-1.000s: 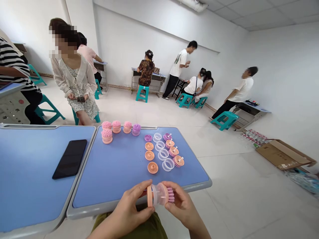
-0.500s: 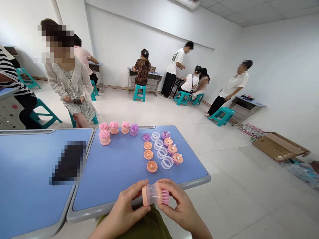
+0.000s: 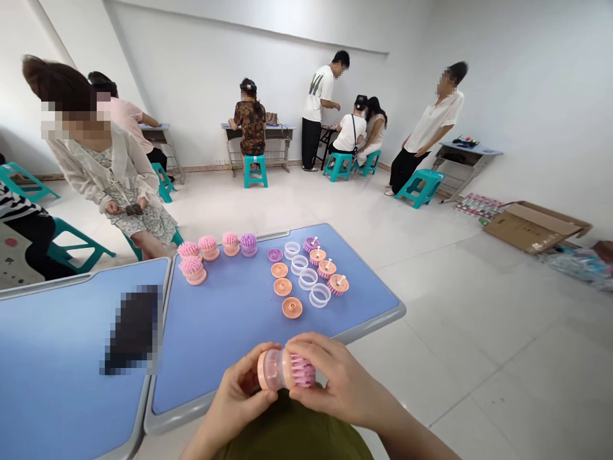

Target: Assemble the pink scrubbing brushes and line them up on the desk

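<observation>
Pink-bristled brush (image 3: 301, 370): held between both hands just above the near edge of the blue desk, lying almost level; peach-orange disc (image 3: 261, 369) at the left end, clear plastic cylinder (image 3: 274, 369) in the middle, bristles at the right end.

Left hand (image 3: 242, 397): closed around the disc end and cylinder, fingers curled over the top.

Right hand (image 3: 338, 377): closed around the bristle end, fingers lying over the bristles.

Olive trousers (image 3: 292, 437): on the person's lap, directly below both hands.

Blue desk (image 3: 225, 358): grey-edged top bearing the parts below, with a second blue desk (image 3: 62, 345) butted against its left side.

Finished brushes (image 3: 207, 248): five pink and one purple, standing bristles-up along the far edge.

Bristle heads (image 3: 326, 269): four with white pins, in a slanting column at the right.

Clear rings (image 3: 308, 278): four, in a column just left of the bristle heads.

Loose discs (image 3: 282, 286): three orange and one purple, in a column left of the rings.

Pixelated dark slab (image 3: 133, 329): lying on the second desk.

Seated person (image 3: 103, 163): in a pale cardigan on a teal stool, beyond the desks, looking down.

Cardboard box (image 3: 531, 228): open on the floor at right, well apart from the desks.
</observation>
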